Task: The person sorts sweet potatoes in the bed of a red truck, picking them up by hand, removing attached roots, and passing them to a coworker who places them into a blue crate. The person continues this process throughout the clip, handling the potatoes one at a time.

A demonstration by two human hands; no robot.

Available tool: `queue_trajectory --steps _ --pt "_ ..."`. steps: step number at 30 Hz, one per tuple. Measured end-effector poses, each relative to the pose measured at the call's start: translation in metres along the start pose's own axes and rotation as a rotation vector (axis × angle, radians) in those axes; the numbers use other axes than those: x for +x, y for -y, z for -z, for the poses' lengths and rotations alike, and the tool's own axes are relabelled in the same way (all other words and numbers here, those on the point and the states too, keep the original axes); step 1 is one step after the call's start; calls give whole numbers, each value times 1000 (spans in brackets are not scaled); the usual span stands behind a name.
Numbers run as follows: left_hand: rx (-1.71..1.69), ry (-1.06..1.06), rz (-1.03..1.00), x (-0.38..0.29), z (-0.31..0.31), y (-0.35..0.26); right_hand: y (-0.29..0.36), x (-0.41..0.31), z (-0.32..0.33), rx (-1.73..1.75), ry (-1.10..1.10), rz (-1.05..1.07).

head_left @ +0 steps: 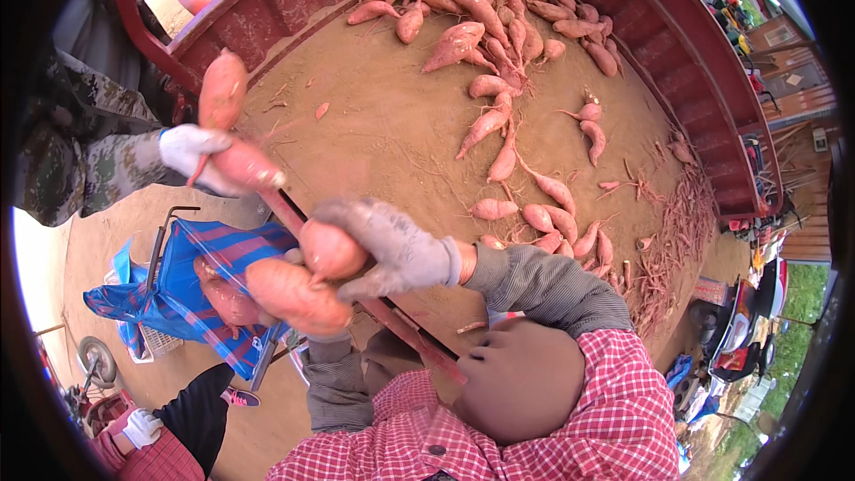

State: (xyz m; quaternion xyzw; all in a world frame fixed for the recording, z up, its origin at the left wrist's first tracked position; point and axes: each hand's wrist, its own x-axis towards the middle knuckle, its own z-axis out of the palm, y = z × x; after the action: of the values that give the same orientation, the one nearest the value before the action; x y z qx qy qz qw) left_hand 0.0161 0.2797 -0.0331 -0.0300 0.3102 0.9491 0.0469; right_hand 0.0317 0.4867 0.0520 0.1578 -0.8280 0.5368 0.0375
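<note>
My right hand (401, 247), in a soiled grey glove, grips a rounded sweet potato (330, 252) from its right side. Below it, a larger sweet potato (297, 295) rests in my left hand (328, 339), which is mostly hidden beneath it. Both roots are held over the near metal edge (417, 337) of a red cargo bed. Just to the left, a blue striped woven bag (190, 280) hangs open on a metal frame, with sweet potatoes (230, 297) inside.
A co-worker's white-gloved hand (194, 153) holds a sweet potato (247, 166), with another sweet potato (222, 90) beside it. Sweet potatoes (461, 43) lie heaped at the bed's far end; thin roots (674, 240) line its right side. Another person's gloved hand (141, 427) is lower left.
</note>
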Motion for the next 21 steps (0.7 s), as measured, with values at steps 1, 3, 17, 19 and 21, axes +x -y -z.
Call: queue_trajectory --steps 1,3,17,19,21 --pt "180 -19 -143 4 15 -23 4 6 -16 94 -12 173" --pt "833 -100 -502 10 64 -72 34 1 -31 124 66 143" --pt "1275 -340 250 -3 112 -164 -155 -61 100 -1008 -434 -612" --pt "1501 -249 29 -8 108 -151 -183 -66 124 -1086 -429 -659" --pt "1607 -232 -23 -6 99 -137 -218 -71 141 -1120 -340 -569"
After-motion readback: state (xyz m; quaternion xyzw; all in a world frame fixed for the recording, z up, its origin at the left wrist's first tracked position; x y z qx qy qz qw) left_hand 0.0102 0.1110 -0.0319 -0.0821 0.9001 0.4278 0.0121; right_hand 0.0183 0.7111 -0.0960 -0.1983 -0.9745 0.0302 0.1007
